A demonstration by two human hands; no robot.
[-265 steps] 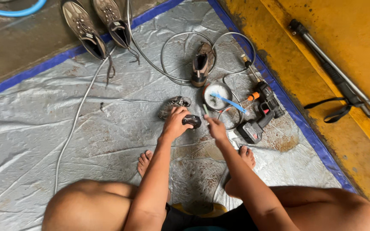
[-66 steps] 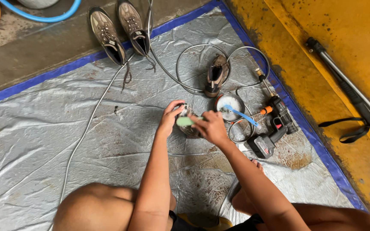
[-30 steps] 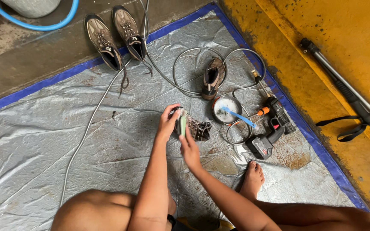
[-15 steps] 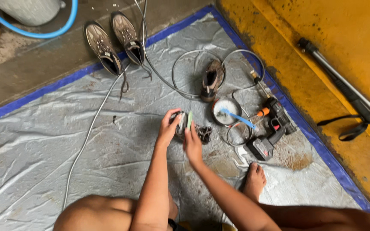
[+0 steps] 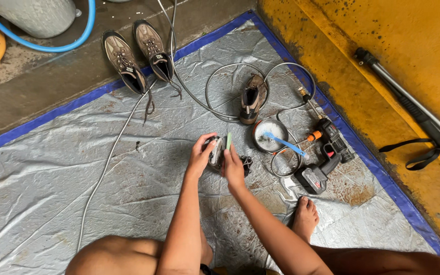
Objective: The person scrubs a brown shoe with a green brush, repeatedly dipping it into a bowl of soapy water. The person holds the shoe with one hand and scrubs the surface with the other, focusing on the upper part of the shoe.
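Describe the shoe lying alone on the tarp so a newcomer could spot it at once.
On the grey tarp, look up from the hands to the looped grey hose. The lone brown shoe lies inside that loop, just above the round bowl, unlike the pair of shoes at the tarp's blue edge.

Right hand point(image 5: 234, 165) moved its green brush point(image 5: 228, 141), seemingly onto the shoe point(image 5: 215, 153)

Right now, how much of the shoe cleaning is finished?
Can't tell that any shoe is finished. In hand: the left hand holds a dirty shoe on its side, and the right hand presses a green brush against it. Possibly left: another shoe on the tarp and a pair of shoes at its edge. A small bowl sits nearby.
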